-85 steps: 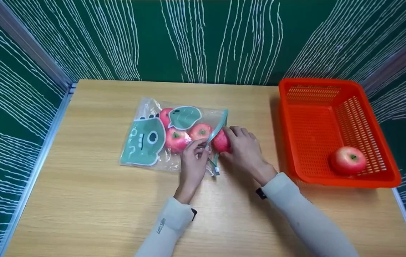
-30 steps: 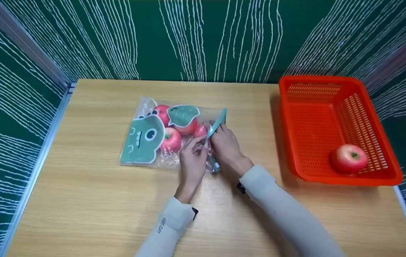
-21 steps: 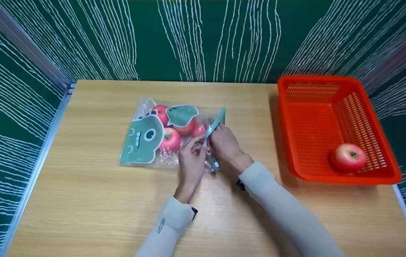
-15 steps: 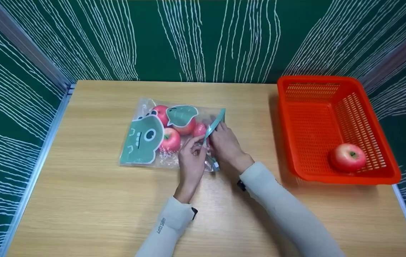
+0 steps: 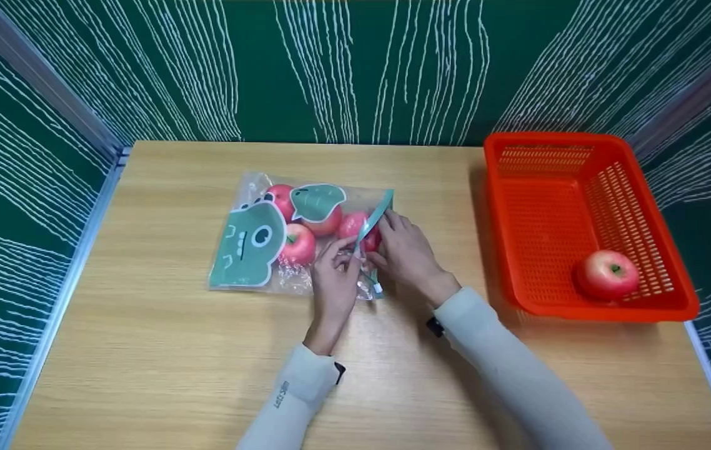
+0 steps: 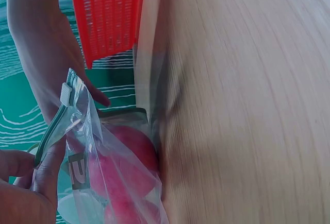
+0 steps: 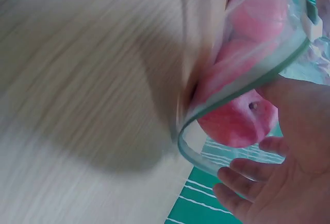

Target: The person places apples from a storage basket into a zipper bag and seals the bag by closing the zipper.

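Note:
A clear slider zip bag (image 5: 249,247) with green cartoon prints lies flat mid-table, its mouth facing right. Several red apples (image 5: 297,245) show through the plastic. My left hand (image 5: 333,284) pinches the upper lip of the mouth; the left wrist view shows thumb and fingers on the green zip strip (image 6: 50,131), near the white slider (image 6: 66,94). My right hand (image 5: 415,253) is at the mouth, fingers extended and loosely spread in the right wrist view. Just inside the mouth sits an apple (image 7: 237,123), close to those fingers; whether they touch it I cannot tell.
An orange-red plastic basket (image 5: 498,244) stands at the table's right side, with one apple (image 5: 608,275) in its near right corner. Green panels with white streaks (image 5: 355,75) rise behind and beside the wooden table (image 5: 174,362).
My right hand brought an apple into the bag's mouth, reached inside, and has now drawn back to the right, leaving the apple there. My left hand keeps its pinch on the bag.

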`<move>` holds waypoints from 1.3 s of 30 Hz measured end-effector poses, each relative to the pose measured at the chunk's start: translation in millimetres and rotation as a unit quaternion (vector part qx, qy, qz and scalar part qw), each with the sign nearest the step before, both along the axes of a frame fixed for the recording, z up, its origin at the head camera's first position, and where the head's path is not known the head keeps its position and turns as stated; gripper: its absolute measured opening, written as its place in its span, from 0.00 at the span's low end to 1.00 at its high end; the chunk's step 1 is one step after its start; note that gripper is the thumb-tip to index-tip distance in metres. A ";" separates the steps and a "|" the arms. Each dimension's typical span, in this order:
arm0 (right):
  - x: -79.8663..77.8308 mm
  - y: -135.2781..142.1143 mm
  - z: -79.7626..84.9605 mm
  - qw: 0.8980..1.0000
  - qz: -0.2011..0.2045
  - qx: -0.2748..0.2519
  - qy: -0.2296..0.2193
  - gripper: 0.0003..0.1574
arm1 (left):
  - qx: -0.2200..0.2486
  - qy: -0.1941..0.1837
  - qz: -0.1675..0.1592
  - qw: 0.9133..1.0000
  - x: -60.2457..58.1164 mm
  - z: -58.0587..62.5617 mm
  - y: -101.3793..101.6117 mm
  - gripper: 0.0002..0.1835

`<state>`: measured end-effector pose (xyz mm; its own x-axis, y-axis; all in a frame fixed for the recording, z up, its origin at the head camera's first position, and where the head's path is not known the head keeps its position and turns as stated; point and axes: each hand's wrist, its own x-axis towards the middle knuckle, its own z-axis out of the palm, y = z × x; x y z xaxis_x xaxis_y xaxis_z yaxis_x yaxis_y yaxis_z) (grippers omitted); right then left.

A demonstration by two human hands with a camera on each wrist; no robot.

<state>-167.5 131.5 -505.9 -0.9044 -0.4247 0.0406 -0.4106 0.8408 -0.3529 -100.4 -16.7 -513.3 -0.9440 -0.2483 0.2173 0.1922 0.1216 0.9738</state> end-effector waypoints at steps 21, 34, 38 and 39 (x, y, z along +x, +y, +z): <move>27.1 42.3 23.4 0.994 -0.019 0.107 0.033 0.46 | 0.003 0.008 -0.010 1.000 -1.6 -4.1 -0.7 0.14; 38.6 68.6 44.5 0.993 -0.025 0.105 0.044 0.48 | 0.012 -0.011 -0.024 1.000 -0.5 -4.2 -2.0 0.15; 40.0 75.9 46.6 0.992 -0.032 0.101 0.065 0.48 | 0.016 -0.018 -0.029 0.999 -0.2 -3.2 -1.5 0.15; 40.4 78.0 47.3 0.992 -0.034 0.101 0.072 0.48 | 0.016 -0.017 -0.029 0.999 -0.3 -3.1 -1.3 0.15</move>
